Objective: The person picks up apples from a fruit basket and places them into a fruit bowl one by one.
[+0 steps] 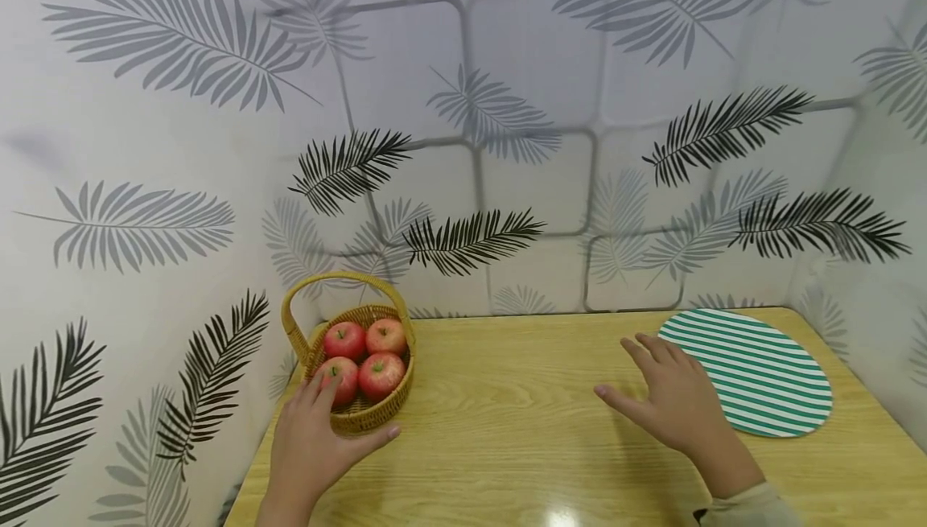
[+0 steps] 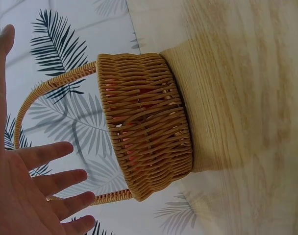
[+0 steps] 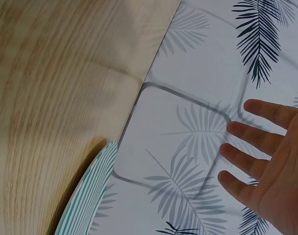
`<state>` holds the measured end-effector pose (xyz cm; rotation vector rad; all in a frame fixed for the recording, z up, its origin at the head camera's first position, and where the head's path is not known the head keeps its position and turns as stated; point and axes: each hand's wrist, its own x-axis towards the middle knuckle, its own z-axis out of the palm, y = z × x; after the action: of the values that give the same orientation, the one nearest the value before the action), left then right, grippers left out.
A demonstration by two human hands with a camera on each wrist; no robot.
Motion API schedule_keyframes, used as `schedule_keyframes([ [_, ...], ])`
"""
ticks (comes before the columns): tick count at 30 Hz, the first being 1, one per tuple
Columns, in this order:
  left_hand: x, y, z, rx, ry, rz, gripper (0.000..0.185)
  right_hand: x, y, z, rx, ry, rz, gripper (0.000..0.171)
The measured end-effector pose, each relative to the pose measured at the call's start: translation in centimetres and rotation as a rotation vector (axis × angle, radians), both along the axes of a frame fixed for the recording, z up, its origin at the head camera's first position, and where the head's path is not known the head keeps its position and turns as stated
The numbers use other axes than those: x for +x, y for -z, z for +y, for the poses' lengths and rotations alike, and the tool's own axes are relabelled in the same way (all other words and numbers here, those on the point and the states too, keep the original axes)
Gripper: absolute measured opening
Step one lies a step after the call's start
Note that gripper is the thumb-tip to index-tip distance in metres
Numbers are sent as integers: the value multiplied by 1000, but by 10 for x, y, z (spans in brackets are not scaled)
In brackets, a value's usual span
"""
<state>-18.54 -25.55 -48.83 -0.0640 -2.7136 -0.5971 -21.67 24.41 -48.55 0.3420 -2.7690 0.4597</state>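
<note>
A woven wicker basket (image 1: pixel 365 420) with a hoop handle (image 1: pixel 336 277) stands at the table's back left and holds several red apples (image 1: pixel 380 372). My left hand (image 1: pixel 315 438) is open at the basket's near side, fingers spread by the rim and thumb stretched along the front. In the left wrist view the spread fingers (image 2: pixel 51 183) hover a little apart from the basket (image 2: pixel 149 137). My right hand (image 1: pixel 669 402) is open and flat just above the table, beside the left edge of a green-and-white striped oval mat (image 1: pixel 760 374). It holds nothing (image 3: pixel 271 171).
The light wooden table (image 1: pixel 507 414) is hemmed in by leaf-patterned walls at the back and both sides. The mat's edge (image 3: pixel 85 205) lies near the back wall. A sleeve cuff (image 1: pixel 746 507) shows at the bottom right.
</note>
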Motion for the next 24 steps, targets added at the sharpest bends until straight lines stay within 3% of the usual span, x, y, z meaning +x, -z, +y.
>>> schedule_keyframes([
  [14,3,7,-9,-44,-46,-69,126,-8,2,-20,-9,-18,3,89],
  [24,9,3,-11,-42,-84,-154,127,-15,3,-42,-56,-49,4,89],
])
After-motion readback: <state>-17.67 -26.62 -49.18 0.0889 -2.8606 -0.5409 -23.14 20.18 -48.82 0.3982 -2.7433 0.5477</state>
